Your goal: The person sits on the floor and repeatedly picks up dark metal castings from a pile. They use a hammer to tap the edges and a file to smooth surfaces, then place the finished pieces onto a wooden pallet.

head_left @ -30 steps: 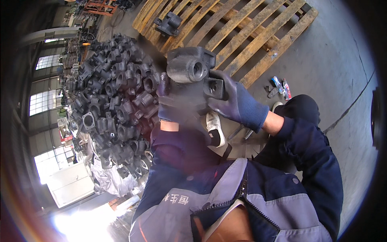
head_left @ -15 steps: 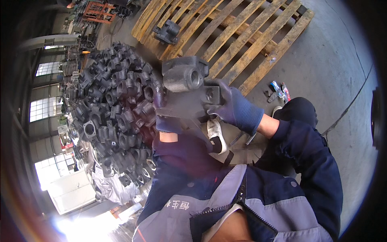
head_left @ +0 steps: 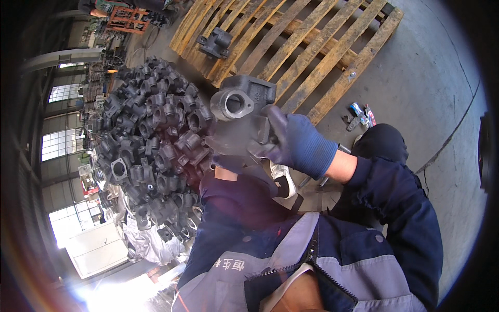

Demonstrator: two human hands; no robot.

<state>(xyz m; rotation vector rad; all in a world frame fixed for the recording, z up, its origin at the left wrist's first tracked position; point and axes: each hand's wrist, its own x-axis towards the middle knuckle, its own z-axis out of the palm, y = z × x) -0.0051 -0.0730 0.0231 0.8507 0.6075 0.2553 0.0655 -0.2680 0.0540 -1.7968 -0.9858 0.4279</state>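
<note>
A dark grey metal casting [head_left: 244, 96] with a round bored end and a blocky body is held up in front of me. My right hand [head_left: 293, 138], in a blue knitted glove with a dark palm, grips its right side, thumb and fingers wrapped on a flange. My left hand [head_left: 228, 162], gloved too, is at the casting's lower left; the part and a blurred patch hide most of its fingers. The bore faces up toward me.
A big heap of similar castings [head_left: 150, 125] lies at left. A slatted wooden pallet [head_left: 306, 57] is ahead, with one casting [head_left: 214, 42] on it. Small packets [head_left: 358, 115] lie on the floor at right. My shoe [head_left: 282, 179] is below the casting. An orange rack [head_left: 127, 20] stands far left.
The held casting has turned so that its bore faces me more openly. My right hand has rotated with it, showing more of the back of the glove.
</note>
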